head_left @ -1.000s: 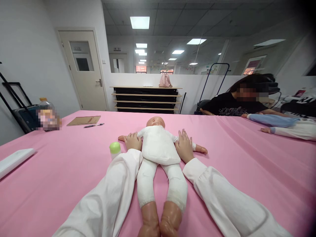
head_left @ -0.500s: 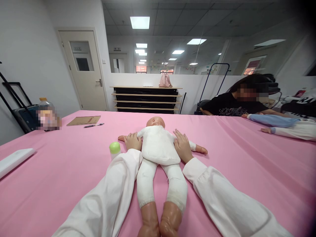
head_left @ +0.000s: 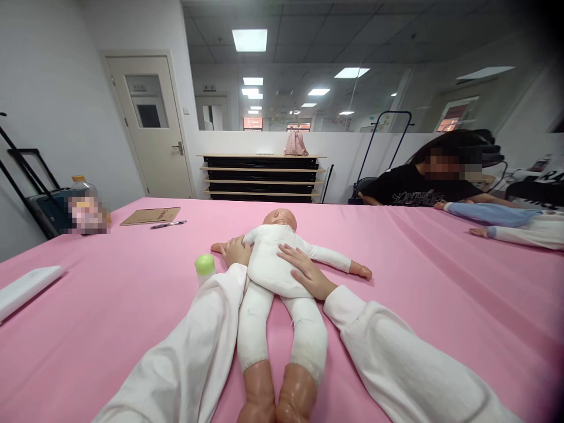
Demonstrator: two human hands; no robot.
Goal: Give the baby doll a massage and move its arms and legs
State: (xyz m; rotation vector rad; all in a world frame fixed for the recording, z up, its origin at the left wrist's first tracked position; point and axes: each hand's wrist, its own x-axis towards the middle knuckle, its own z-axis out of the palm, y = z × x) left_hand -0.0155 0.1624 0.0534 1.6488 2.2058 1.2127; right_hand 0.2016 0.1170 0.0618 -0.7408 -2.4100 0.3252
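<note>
Right hand (head_left: 309,276), spread flat, has shifted onto the doll's torso (head_left: 268,261); left hand (head_left: 237,252), unclenched, rests on its arm (head_left: 217,248).

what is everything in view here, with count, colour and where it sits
doll: one, white with tan head, mid-table
second doll: one, blue and white, right edge, partly in view
tub: one, green lid, by the left sleeve
notebook: one, brown, far left
pen: one, dark, beside notebook
case: one, white, left edge
bottle: one, yellow cap, far left
cloth: one, pink, over table
door: one, cream, back left
shelf: one, black and wood, back
backpack: one, pink, on shelf
lights: several, white, overhead
person: one, black shirt, right
sleeves: two, white, foreground
left hand: one, bare, on doll's arm
right hand: one, bare, on doll's torso
</note>
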